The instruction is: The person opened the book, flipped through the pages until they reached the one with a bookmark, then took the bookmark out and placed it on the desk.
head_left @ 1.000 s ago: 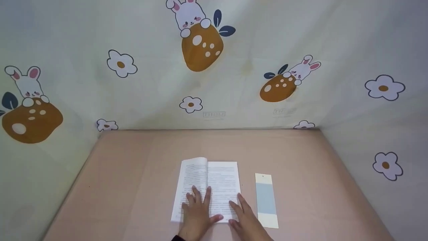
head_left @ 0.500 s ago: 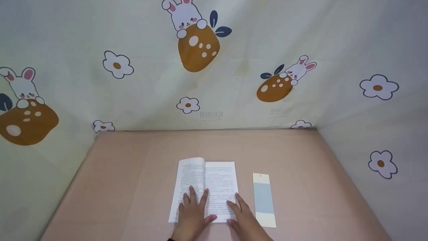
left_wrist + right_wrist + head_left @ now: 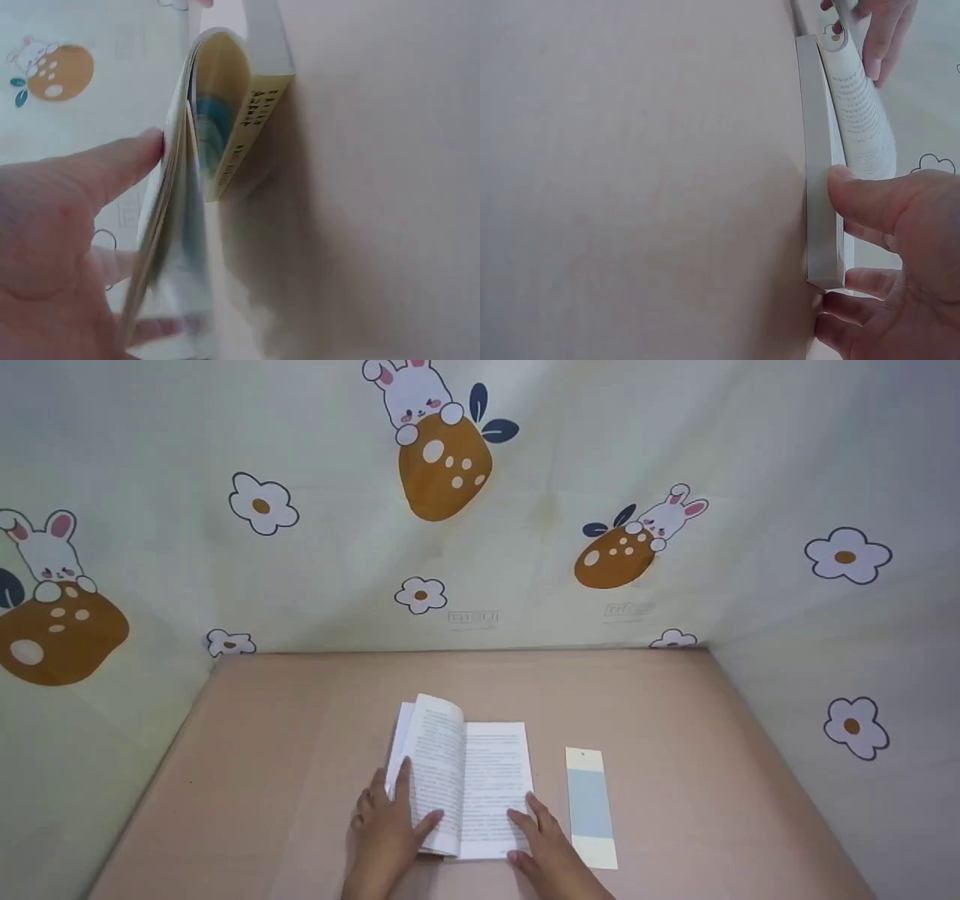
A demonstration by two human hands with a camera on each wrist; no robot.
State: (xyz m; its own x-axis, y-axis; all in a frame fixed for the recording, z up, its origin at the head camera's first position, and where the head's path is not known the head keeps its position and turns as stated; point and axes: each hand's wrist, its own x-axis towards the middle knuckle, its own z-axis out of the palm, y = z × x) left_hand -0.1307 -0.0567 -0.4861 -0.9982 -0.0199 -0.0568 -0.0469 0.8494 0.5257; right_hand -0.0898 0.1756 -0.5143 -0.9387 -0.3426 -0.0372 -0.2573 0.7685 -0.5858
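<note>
An open paperback book (image 3: 495,787) lies on the table, its printed right page flat. Its left part (image 3: 439,765) is raised and curves upward. My left hand (image 3: 384,821) grips that raised part at its outer side, the thumb on the printed face and the other fingers behind. In the left wrist view, a yellowish cover (image 3: 225,67) with a blue picture shows under the lifted pages (image 3: 174,157). My right hand (image 3: 553,840) rests on the lower right corner, its thumb against the near edge and its fingers on the page and right edge.
Right of the book lies a cream and light blue bookmark (image 3: 591,806) with a small hole at its top, close to my right hand. The pinkish table (image 3: 262,750) ends at a printed cloth wall (image 3: 337,562) at the back and sides.
My left hand has moved from lying flat on the left page to its outer side. The left part of the book has risen off the table. The right hand stays in place.
</note>
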